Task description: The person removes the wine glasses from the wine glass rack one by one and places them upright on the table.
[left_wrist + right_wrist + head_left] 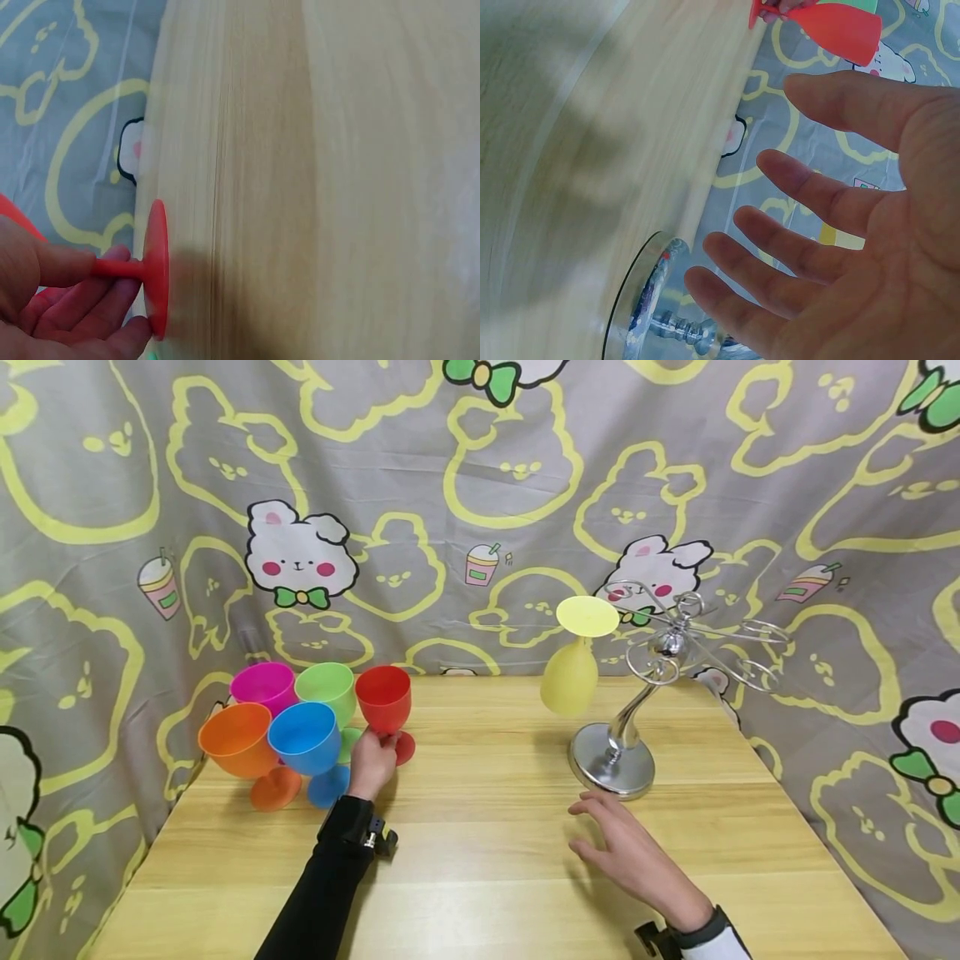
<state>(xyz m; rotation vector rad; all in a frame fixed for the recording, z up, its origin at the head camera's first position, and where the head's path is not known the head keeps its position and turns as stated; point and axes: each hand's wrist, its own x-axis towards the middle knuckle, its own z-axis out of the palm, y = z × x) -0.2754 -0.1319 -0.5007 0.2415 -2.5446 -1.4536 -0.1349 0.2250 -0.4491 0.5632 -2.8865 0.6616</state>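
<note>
The left hand [373, 766] grips a red plastic goblet [384, 700] by its stem. In the left wrist view, thumb and fingers close around that stem just above the round red foot [156, 270]. The right hand [626, 852] holds nothing; its fingers spread loosely over the table, in front of the metal goblet rack. This rack [626, 727] has a round chrome base, a curved post and wire loops on top. From its left side a yellow goblet [572, 677] hangs upside down. The right wrist view shows the right palm [870, 277] with the fingers apart.
To the left of the red goblet stand a blue goblet [303, 739], an orange goblet [236, 739], a green goblet [330, 689] and a magenta goblet [262, 683], close together. Behind the wooden table [480, 827] hangs a grey patterned curtain [420, 468].
</note>
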